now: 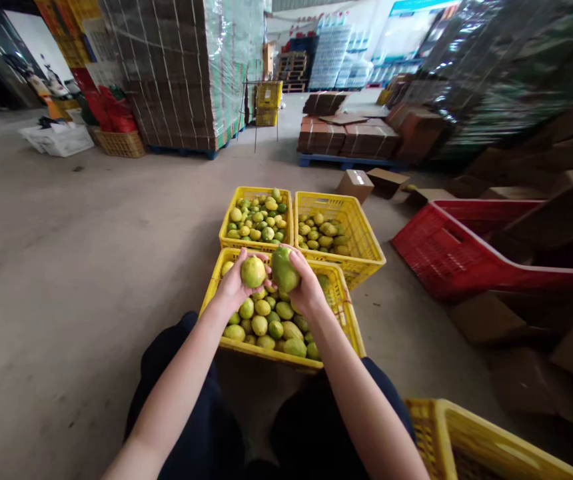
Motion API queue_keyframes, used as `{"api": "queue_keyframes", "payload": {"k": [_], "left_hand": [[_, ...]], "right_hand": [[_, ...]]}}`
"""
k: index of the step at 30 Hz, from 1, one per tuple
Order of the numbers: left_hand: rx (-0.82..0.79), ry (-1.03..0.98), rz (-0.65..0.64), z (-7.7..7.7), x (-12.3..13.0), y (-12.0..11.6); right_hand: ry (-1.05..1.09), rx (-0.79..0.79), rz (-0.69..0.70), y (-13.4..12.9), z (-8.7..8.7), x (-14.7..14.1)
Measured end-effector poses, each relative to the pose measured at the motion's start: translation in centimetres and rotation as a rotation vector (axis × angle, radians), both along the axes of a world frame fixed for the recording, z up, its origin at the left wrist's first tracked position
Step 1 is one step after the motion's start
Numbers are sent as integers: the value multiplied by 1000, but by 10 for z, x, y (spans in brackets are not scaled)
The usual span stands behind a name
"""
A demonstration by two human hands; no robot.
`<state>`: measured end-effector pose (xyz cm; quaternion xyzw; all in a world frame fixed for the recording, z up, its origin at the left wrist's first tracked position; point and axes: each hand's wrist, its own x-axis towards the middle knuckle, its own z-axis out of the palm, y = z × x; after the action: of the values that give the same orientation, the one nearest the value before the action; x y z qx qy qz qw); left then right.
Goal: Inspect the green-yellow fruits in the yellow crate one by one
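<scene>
My left hand (236, 280) is closed round a yellow-green lemon (253, 272). A larger, greener lemon (285, 269) sits in the grip of my right hand (307, 283). Both hands are side by side above the near yellow crate (350, 320), which holds many green and yellow lemons (260, 325). Just beyond, a second yellow crate (223, 230) at the left is filled with mixed green and yellow lemons (257, 217). Beside it a third yellow crate (364, 233) holds yellower lemons (324, 230), lower down inside.
A red crate (431, 250) with cardboard stands at the right, among loose boxes (504, 323). Another yellow crate (466, 427) is at the lower right. Farther off are a wrapped pallet stack (166, 73), flattened cartons (346, 137) on a blue pallet and a small carton (355, 185).
</scene>
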<state>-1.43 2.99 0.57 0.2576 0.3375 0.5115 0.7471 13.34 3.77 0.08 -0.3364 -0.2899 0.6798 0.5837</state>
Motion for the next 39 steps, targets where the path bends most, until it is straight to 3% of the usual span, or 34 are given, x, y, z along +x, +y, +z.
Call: {"api": "queue_keyframes", "payload": {"k": [5,9,15,21,27,36,39], "left_hand": [[3,-55,-9,3,0,-5],[6,-27,58,3,-1,-6],[-75,4,100,7,3,-6],[-144,-1,185,6,6,-3],[-158,-95,187,1,3,-1],[-255,-202,213,6,2,-1],[-247,-254,156,4,-1,-1]], "right_hand": [[50,-67,6,2,-4,3],[102,-172,-18,6,-6,5],[215,-223,-62,8,-5,2],[192,-318,-86,10,-4,1],[195,-349,-27,8,-1,1],[180,-378,-25,7,3,3],[166,-380,-19,6,4,2]]}}
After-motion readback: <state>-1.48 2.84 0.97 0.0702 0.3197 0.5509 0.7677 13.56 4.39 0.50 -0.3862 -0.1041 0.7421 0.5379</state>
